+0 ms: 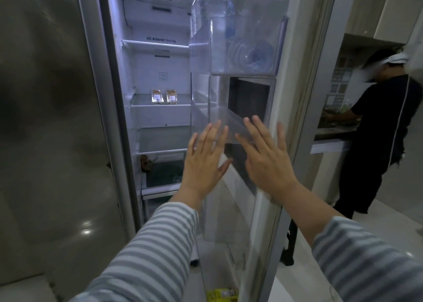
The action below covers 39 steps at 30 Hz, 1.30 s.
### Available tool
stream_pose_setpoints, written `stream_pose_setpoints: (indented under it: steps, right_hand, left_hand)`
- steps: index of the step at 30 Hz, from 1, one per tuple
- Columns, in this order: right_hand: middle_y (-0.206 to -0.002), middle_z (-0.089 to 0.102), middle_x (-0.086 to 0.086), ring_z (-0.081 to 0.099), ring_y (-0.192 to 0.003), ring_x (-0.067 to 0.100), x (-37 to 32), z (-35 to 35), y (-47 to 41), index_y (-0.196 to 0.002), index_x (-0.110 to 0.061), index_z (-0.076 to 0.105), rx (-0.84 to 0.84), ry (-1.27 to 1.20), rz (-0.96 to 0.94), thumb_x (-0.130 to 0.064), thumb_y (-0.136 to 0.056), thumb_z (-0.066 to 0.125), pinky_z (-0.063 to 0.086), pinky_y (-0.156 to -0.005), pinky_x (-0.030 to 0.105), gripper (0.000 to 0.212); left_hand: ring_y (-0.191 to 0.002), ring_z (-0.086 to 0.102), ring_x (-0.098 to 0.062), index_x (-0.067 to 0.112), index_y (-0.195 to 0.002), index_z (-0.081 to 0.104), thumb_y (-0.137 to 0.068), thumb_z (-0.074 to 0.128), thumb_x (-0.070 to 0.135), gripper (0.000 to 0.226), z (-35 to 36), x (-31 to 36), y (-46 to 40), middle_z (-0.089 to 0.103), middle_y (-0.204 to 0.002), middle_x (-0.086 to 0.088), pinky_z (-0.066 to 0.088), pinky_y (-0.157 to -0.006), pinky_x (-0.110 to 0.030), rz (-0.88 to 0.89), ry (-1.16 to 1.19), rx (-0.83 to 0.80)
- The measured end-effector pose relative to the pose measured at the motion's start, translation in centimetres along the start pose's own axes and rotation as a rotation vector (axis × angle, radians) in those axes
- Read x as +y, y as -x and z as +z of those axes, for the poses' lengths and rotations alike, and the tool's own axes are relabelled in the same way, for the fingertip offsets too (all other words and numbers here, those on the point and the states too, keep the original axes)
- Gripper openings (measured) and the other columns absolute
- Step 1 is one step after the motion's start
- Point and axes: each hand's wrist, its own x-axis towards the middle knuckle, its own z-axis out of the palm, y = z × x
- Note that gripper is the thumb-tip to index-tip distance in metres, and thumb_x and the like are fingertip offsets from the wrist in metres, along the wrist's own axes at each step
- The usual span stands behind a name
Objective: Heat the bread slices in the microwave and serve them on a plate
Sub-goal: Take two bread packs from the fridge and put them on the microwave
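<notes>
The closed fridge door (45, 118) is brushed metal with a dull sheen, and the door bins (242, 49) on the open door are clear, smooth plastic, as are the water bottles (215, 8) standing in the top one. The inner shelves (160, 100) look like glass with white plastic trim. The sleeves (146, 256) are soft striped cloth, and the floor (297, 288) is glossy

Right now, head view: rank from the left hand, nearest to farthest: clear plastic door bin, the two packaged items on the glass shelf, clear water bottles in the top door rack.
1. Clear plastic door bin: just beyond the left hand, at its fingertips.
2. Two packaged items: up and left, deep inside on the glass shelf.
3. Clear water bottles: highest up, in the top door rack.
</notes>
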Motion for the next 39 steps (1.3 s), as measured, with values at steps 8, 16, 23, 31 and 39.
stream_pose_setpoints:
  steps: [8,16,23,31,39]
  right_hand:
    - [-0.141,0.051,0.014,0.042,-0.135,0.029,-9.9,2.9,-4.7,-0.121,-0.01,0.063,-0.032,-0.334,-0.066,-0.011,-0.075,0.062,0.032,-0.111,0.049,0.047]
    - [-0.14,0.051,0.001,0.045,-0.127,0.022,-18.2,9.7,-5.2,-0.135,-0.02,0.051,-0.57,-0.522,0.037,-0.023,-0.091,0.051,0.034,-0.101,0.038,0.044]
    - [-0.116,0.065,0.009,0.061,-0.102,0.03,-22.0,14.9,-6.4,-0.121,-0.026,0.061,-0.922,-0.638,0.232,-0.031,-0.091,0.05,0.051,-0.091,0.042,0.032]
    - [-0.116,0.063,0.005,0.06,-0.1,0.025,-21.3,21.0,-11.1,-0.121,-0.024,0.061,-1.048,-0.617,0.25,-0.033,-0.094,0.047,0.051,-0.088,0.038,0.031]
    - [-0.103,0.068,0.006,0.062,-0.092,0.026,-17.8,29.6,-18.8,-0.104,-0.022,0.069,-0.946,-0.608,0.259,-0.031,-0.091,0.047,0.053,-0.082,0.036,0.028]
  left_hand:
    - [-0.143,0.024,-0.027,0.016,-0.148,0.026,-0.083,0.06,0.021,0.073,-2.8,-10.5,3.3,0.023,-0.156,-0.008,0.03,-0.111,-0.051,-0.245,-0.006,-0.135]
    - [-0.135,0.031,-0.022,0.019,-0.145,0.031,-0.087,0.057,0.034,0.065,-0.1,-17.5,9.5,0.023,-0.151,-0.001,0.04,-0.102,-0.045,-0.475,0.126,-0.598]
    - [-0.11,0.057,-0.021,0.023,-0.133,0.05,-0.09,0.054,0.038,0.046,3.1,-22.6,9.7,0.058,-0.123,0.0,0.048,-0.096,-0.041,-0.593,0.301,-0.915]
    - [-0.11,0.057,-0.019,0.022,-0.13,0.053,-0.091,0.053,0.042,0.044,8.0,-26.5,5.2,0.061,-0.124,0.0,0.049,-0.096,-0.039,-0.583,0.326,-0.982]
    - [-0.105,0.059,-0.021,0.024,-0.121,0.059,-0.088,0.053,0.045,0.039,14.7,-30.7,-3.8,0.063,-0.118,-0.001,0.05,-0.092,-0.038,-0.558,0.217,-0.883]
